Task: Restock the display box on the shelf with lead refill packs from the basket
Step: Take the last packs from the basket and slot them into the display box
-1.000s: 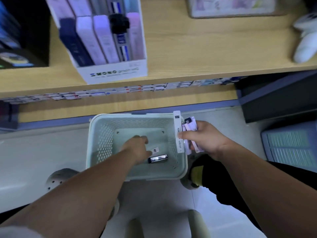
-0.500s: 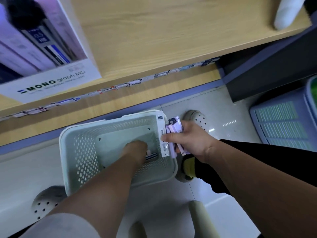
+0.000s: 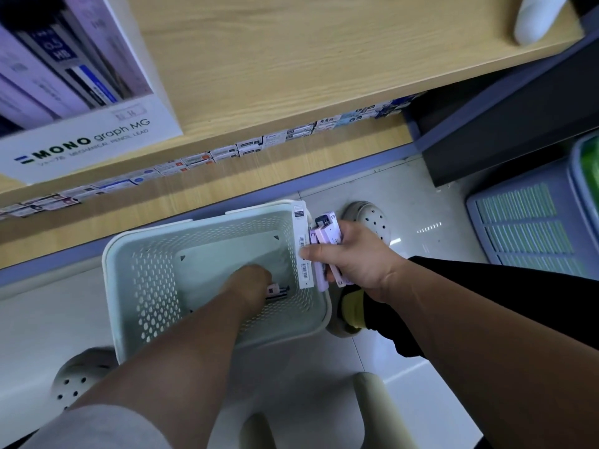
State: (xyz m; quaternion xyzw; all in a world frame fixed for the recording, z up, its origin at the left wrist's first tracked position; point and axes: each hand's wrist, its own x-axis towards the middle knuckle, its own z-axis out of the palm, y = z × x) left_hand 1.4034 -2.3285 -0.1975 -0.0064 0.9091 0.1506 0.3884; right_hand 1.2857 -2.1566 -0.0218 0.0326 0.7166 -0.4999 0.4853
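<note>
Step in hand: gathering. I'm down over the basket (image 3: 142,286) on the floor, and by my reading this is the last pick before anything goes up.
Left hand: my left hand (image 3: 251,281) is deep inside, toward the basket's 4 o'clock corner, lying over a lilac-and-black pack (image 3: 278,291). The fingers are tucked beneath the back of the hand, so I cannot tell whether they have closed on it.
Right hand: my right hand (image 3: 356,259) is at the basket's 3 o'clock rim, thumb and fingers clamped on a bundle of packs (image 3: 325,233), with a long white barcoded one in front and lilac ones behind.
Basket contents: I see only that one pack on its bottom. More may hide under my hand.
Display box: the display box (image 3: 97,144) is up at 11 o'clock on the shelf (image 3: 291,66). It's white, marked MONO graph MG, with packs standing upright in rows. The view cuts it off, so I can't judge how much room is left.
Next move: probably pinch the pack firmly, lift it clear of the wall, add it to the bundle, then rise toward 11 o'clock and slot the packs in upright.
</note>
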